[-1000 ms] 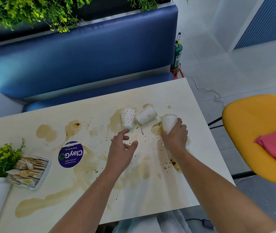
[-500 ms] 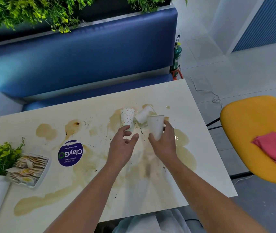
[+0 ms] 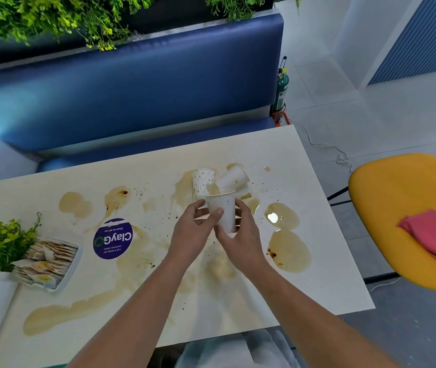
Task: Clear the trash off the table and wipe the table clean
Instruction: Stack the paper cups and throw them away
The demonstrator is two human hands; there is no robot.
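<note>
A plain white paper cup (image 3: 223, 208) is held upright above the stained cream table (image 3: 158, 301). My right hand (image 3: 240, 240) grips it from below and the right. My left hand (image 3: 190, 235) pinches its left side, with the thumb on its front. Just behind stand a dotted paper cup (image 3: 202, 180), upright, and a white cup (image 3: 234, 177) lying on its side. Brown spill puddles (image 3: 288, 251) and streaks cover much of the tabletop. A folded pink cloth (image 3: 432, 235) lies on the yellow chair (image 3: 397, 187) to the right.
At the table's left sit a tray of sachets (image 3: 49, 261), a small potted plant (image 3: 1, 240) and a round purple sticker (image 3: 112, 238). A blue bench (image 3: 131, 88) runs behind the table. A green fire extinguisher (image 3: 280, 91) stands at the bench's end.
My right hand lifted the white cup off the right side of the table and carried it left. My left hand closed onto it. A puddle now shows where the cup stood.
</note>
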